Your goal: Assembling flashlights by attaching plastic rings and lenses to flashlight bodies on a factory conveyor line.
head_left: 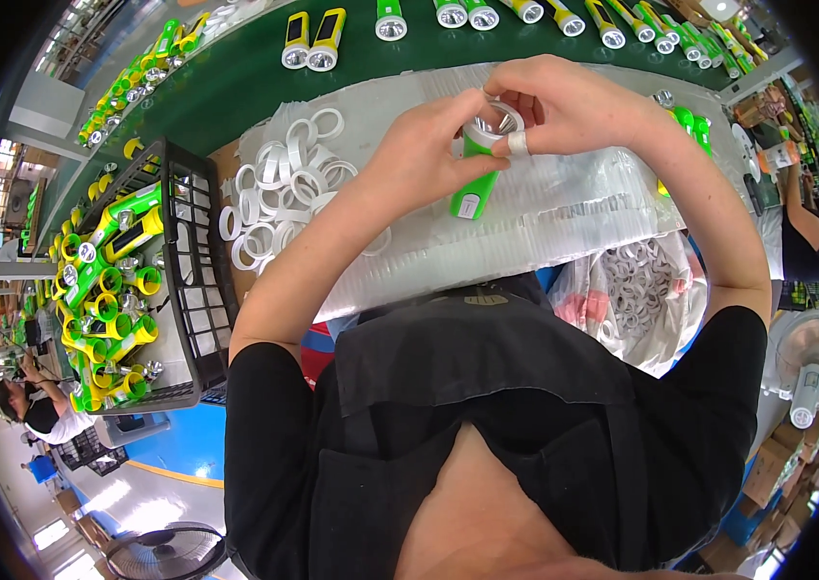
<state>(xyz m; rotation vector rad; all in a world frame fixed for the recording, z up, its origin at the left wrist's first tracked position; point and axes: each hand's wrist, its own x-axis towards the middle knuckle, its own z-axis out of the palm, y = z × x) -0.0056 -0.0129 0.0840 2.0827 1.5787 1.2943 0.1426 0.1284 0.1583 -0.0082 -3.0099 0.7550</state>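
A green flashlight (475,191) stands tilted over the plastic-covered work surface, its silvery reflector facing up. Around its head sits a white ring (511,113). My left hand (424,145) is closed round the flashlight's upper body, thumb across the front. From the other side, the fingers of my right hand (574,104) pinch the head at the white ring. A whitish band wraps one digit of the right hand. Left of my hands lies a loose heap of white rings (279,184).
On my left, a black crate (199,280) holds green and yellow flashlight bodies. Finished-looking flashlights (390,21) line the green belt (235,92) ahead. A bag of white rings (636,290) hangs below the table edge. More green flashlights (691,126) lie right of my right forearm.
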